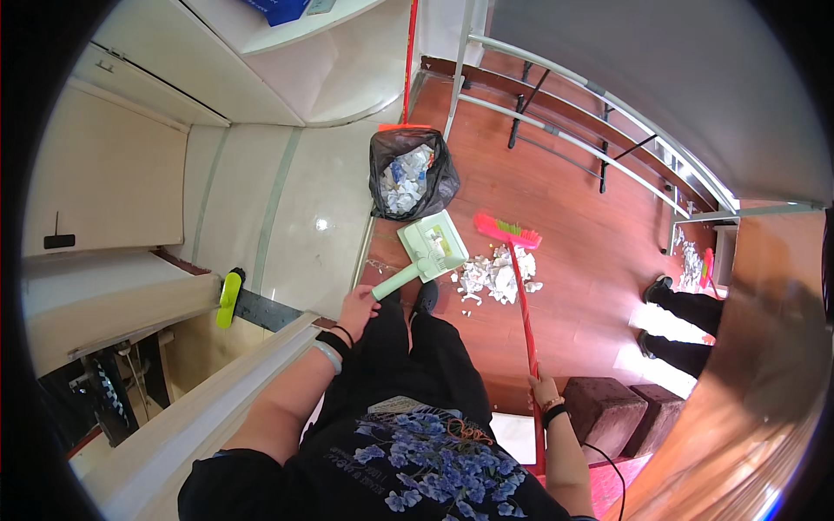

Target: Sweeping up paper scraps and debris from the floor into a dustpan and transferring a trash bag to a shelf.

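Note:
My left hand (358,311) grips the handle of a pale green dustpan (417,260), whose pan lies close to a black bin bag (448,176). Crumpled white paper (405,192) fills much of that bag. In my right hand (543,389) is the red pole of a broom (525,312). Its pink head with pink and green bristles (507,230) is just beyond a pile of torn white paper (493,276) on the reddish wood floor. The pile lies to the right of the dustpan, and the broom pole crosses over it.
A second red-poled tool (409,71) stands behind the bag. Metal-framed furniture (554,130) spans the upper right. Another person's legs (684,312) are at right, near more paper scraps (689,264). Brown padded stools (604,413) stand by my right arm. A yellow-green brush (228,299) is at left.

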Demonstrator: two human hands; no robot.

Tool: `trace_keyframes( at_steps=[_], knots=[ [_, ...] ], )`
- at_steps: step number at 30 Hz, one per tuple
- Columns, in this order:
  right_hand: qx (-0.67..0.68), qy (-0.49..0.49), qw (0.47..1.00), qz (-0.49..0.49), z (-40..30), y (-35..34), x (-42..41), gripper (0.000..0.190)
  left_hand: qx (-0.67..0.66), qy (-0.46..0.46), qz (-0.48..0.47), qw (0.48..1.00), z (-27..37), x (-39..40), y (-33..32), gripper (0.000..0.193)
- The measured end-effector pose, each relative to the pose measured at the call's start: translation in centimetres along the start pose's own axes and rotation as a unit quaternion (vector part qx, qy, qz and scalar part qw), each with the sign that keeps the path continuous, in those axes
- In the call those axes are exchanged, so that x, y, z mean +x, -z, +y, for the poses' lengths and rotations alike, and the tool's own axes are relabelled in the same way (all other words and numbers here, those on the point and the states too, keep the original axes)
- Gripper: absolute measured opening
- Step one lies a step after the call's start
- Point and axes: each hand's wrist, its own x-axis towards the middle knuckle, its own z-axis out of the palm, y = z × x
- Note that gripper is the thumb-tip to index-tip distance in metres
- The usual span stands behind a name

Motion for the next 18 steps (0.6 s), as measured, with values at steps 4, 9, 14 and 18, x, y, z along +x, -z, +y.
trace_keyframes(
  at_steps=[4, 9, 14, 18],
  knots=[
    [-0.01, -0.013, 1.0, -0.013, 0.8, 0.8, -3.8, 0.054, -0.036, -0.026, 0.045, 0.998, 2.4, -0.4, 2.0, 0.016],
    [-0.061, 0.03, 0.998, 0.003, -0.6, -0.4, -7.7, 0.055, -0.055, -0.107, -0.052, 0.991, 6.3, 0.0, 2.7, 0.022],
    [0.039, 0.094, 0.994, -0.029, -1.2, -2.8, -7.3, 0.056, 0.158, -0.21, -0.132, 0.956, 9.6, -1.1, 0.3, 0.036],
    [0.039, 0.087, 0.995, -0.029, -1.1, -5.0, -5.1, 0.059, 0.32, -0.276, -0.129, 0.897, 9.6, -1.0, -2.3, 0.051]
  ],
)
